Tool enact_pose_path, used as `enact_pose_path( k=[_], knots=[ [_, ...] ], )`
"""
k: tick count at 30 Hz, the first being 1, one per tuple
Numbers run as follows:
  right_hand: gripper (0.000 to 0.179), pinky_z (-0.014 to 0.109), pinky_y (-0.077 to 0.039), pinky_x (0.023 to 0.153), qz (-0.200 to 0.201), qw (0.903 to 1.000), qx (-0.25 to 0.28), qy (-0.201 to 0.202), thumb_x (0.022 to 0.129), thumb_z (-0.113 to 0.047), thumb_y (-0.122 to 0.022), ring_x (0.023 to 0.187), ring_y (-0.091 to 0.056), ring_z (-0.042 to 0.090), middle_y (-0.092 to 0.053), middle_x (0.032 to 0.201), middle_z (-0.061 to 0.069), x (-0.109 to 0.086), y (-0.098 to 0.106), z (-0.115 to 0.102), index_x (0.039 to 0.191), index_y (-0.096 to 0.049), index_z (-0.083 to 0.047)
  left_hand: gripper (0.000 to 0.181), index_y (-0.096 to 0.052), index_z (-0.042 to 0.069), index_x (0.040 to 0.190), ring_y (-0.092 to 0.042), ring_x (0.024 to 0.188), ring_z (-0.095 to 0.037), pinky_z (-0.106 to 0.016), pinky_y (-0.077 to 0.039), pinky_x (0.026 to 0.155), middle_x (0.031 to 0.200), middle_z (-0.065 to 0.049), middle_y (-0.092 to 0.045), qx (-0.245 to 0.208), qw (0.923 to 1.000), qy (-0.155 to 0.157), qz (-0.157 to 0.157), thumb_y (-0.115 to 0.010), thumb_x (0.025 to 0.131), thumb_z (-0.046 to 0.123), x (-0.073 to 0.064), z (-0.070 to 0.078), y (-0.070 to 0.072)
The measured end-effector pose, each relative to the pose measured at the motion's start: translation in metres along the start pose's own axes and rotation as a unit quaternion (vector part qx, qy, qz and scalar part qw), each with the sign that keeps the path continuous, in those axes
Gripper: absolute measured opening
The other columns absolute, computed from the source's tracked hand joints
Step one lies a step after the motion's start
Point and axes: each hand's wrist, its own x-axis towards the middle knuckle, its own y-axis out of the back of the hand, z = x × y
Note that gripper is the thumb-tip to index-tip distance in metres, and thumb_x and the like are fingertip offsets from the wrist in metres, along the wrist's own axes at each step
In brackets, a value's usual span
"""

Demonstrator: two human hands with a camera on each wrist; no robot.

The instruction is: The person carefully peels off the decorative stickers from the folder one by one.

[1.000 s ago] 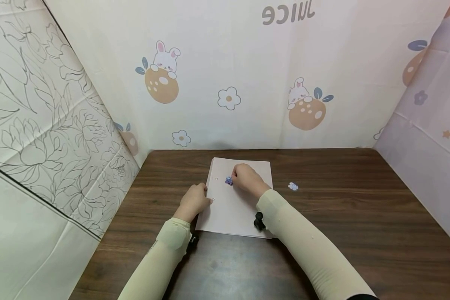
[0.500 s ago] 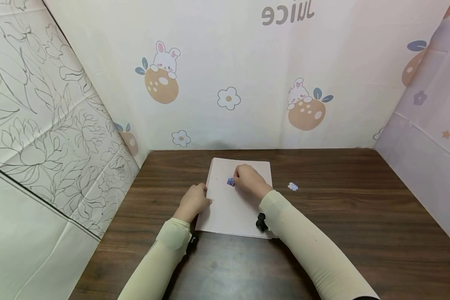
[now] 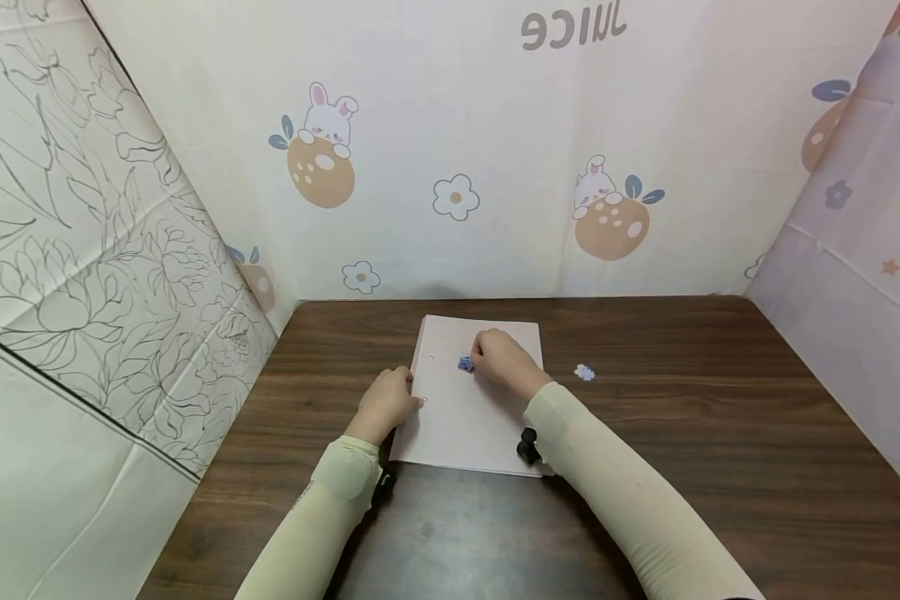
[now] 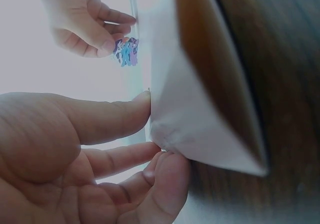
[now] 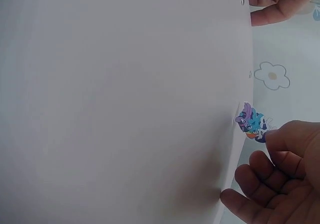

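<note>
A white folder (image 3: 457, 433) with two small metal rivets near its left side lies on the table. My left hand (image 3: 385, 404) holds the folder's left edge, its thumb on the cover and its other fingers at the side, as the left wrist view shows. Over the upper middle of the cover, my right hand (image 3: 506, 360) pinches a small sticker (image 5: 250, 121) by one end, between thumb and a finger. Purple, blue and white cartoon ponies are printed on it. Whether the sticker's free end touches the cover I cannot tell.
To the right of the folder, a small pale blue-white piece with a scalloped outline (image 3: 584, 372) lies on the dark wooden table (image 3: 682, 417). A printed cloth wall (image 3: 525, 233) rises behind the table, with more patterned cloth at both sides.
My right hand has shifted slightly to the right over the folder, taking the sticker along. The left hand and the folder stay where they were.
</note>
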Motion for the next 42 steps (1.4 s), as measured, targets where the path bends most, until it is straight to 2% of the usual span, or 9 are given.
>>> enact_pose_path(
  k=[10,28,42],
  knots=[
    [0.017,0.028,-0.042,0.058,-0.004,1.0,-0.002,-0.006,0.097,-0.009,-0.058,0.068,-0.053,0.017,-0.058,0.079,0.005,-0.005,0.004,0.0,0.081,-0.063,-0.009,0.052,-0.061,0.004,0.134,-0.064,0.107,-0.03,-0.045,-0.057,0.084,0.127,-0.02,-0.061,-0.003,1.0,0.003,-0.001,-0.079,0.09,0.025,0.0,0.0,-0.001],
    [0.015,0.03,-0.047,0.066,-0.005,0.9999,-0.012,-0.008,0.097,-0.014,-0.06,0.075,-0.056,0.018,-0.062,0.084,0.004,-0.007,0.009,0.012,0.084,-0.066,-0.011,0.053,-0.061,0.005,0.135,-0.065,0.11,-0.032,-0.047,-0.057,0.085,0.129,-0.02,-0.063,0.001,1.0,0.003,0.001,-0.079,0.09,0.026,0.003,-0.002,-0.004],
    [0.015,0.03,-0.047,0.065,-0.006,0.9999,-0.008,-0.012,0.098,-0.016,-0.062,0.076,-0.057,0.018,-0.062,0.084,0.004,-0.009,0.011,0.019,0.084,-0.066,-0.012,0.052,-0.061,0.005,0.135,-0.065,0.11,-0.032,-0.047,-0.057,0.083,0.13,-0.021,-0.064,0.002,1.0,0.001,0.001,-0.079,0.09,0.025,0.003,-0.001,-0.004]
  ],
)
